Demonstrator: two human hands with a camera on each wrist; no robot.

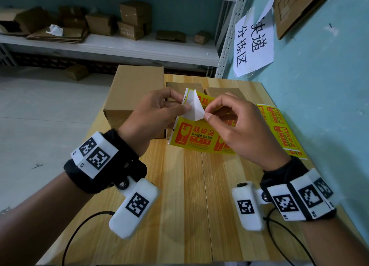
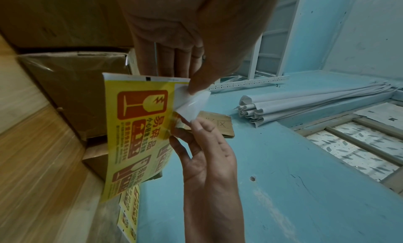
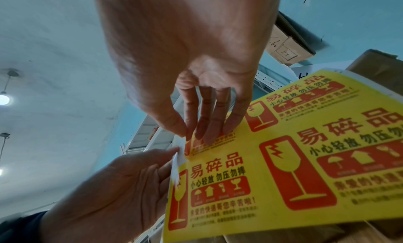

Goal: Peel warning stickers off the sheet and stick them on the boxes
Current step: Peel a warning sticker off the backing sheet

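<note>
Both hands hold a yellow sheet of red "fragile" warning stickers (image 1: 191,135) (image 2: 135,126) (image 3: 283,160) up above the wooden table (image 1: 189,205). My left hand (image 1: 183,103) (image 2: 191,90) (image 3: 174,152) pinches the sheet's upper corner, where a white flap of backing (image 1: 192,107) (image 2: 191,105) is folded back. My right hand (image 1: 207,113) (image 2: 191,127) (image 3: 187,134) pinches the lifted sticker corner next to that flap. A large brown box (image 1: 135,90) (image 2: 65,91) stands behind the hands at the left. Two lower boxes (image 1: 183,85) (image 1: 221,90) are partly hidden behind the sheet.
A second strip of yellow stickers (image 1: 283,131) lies along the table's right edge against the blue wall (image 1: 319,105). A paper sign (image 1: 253,44) hangs on that wall. Beyond the table a white shelf (image 1: 119,48) holds several cardboard boxes. The table's left edge drops to grey floor.
</note>
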